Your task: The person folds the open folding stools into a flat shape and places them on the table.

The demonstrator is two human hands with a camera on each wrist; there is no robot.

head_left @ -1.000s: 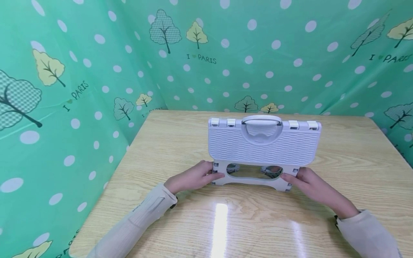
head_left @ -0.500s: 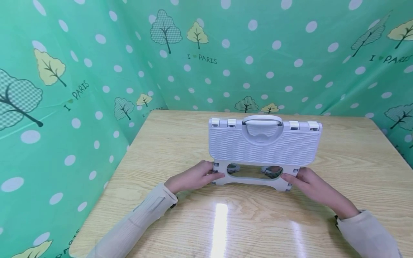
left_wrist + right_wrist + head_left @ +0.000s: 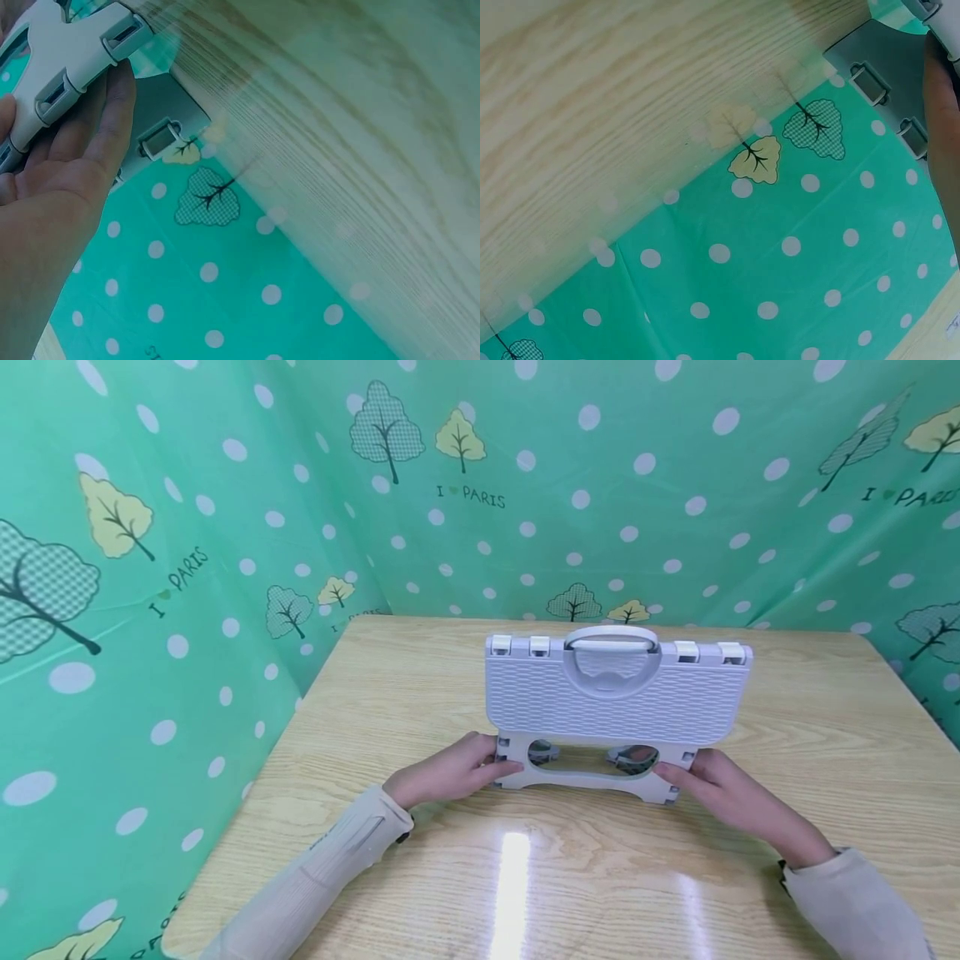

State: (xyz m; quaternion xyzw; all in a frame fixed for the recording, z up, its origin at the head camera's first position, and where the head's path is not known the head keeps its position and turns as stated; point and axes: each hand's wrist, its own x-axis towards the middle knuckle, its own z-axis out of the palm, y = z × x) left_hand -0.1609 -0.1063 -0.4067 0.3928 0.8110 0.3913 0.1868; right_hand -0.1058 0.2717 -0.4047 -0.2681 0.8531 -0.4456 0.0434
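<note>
A pale grey folding stool with a woven-pattern top and a loop handle is held over the wooden table, its top tilted toward the head camera. My left hand grips the left side of its lower leg panel, thumb in front and fingers behind. On the right side my right hand holds the same panel, its thumb by the oval opening. The left wrist view shows the left hand's fingers behind the hinged panel. Only an edge of the right hand shows in the right wrist view, beside a grey panel.
The light wooden table reaches out on both sides of the stool. A green curtain with white dots and printed trees hangs behind the table and along its left side. Light reflects off the tabletop near the front.
</note>
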